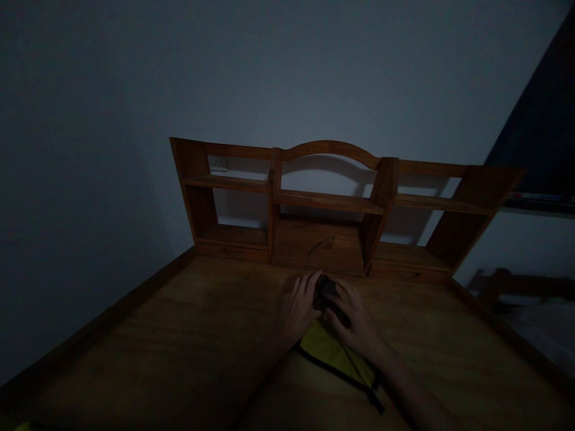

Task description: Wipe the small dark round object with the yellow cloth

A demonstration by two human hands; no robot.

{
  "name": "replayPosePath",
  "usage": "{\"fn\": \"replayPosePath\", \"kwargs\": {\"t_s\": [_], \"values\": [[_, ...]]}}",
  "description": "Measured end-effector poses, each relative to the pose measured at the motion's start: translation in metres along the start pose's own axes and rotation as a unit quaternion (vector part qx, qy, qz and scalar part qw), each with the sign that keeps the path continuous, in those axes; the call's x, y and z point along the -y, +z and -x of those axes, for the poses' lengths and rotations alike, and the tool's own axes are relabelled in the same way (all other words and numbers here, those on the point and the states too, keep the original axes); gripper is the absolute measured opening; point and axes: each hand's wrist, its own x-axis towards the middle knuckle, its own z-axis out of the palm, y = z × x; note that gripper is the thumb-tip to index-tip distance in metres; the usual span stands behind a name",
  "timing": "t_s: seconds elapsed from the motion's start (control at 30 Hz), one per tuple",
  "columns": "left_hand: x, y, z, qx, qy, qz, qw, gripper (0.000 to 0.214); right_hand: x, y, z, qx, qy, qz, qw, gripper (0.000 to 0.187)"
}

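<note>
Wooden desk point(179, 335), one shelf unit point(327, 200), one yellow pouch point(327, 350), left hand point(299, 308) and right hand point(357, 320) curled on one dark object point(326, 293)

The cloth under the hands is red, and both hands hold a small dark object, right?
No: the cloth is yellow-green, not red. The head view shows it under the left hand and right hand, which hold the small dark object.

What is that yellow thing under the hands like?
The yellow pouch looks like soft fabric, edged in black trim, maybe a zipper. It lies flat and slightly crumpled on the wooden desk. The right hand partly covers its far end, and the left hand is beside it. Both hold a small dark thing there. Dim light hides finer detail.
</note>
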Motion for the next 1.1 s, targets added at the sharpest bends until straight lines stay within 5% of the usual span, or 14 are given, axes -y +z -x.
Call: {"fn": "replayPosePath", "kwargs": {"t_s": [0.13, 0.37, 1.1], "values": [[-0.002, -0.002, 0.0, -0.006, 0.016, -0.003, 1.0, 0.079, -0.003, -0.002, 0.001, 0.048, -0.07, 0.056, 0.995, 0.057], [-0.004, -0.011, 0.002, 0.014, 0.064, -0.022, 0.998, 0.069, -0.002, 0.008, 0.001, 0.06, -0.078, 0.058, 0.993, 0.062], [-0.007, -0.013, 0.001, 0.045, 0.065, -0.048, 0.996, 0.069, 0.0, 0.017, 0.001, 0.04, 0.067, -0.151, 0.985, 0.034]]}}
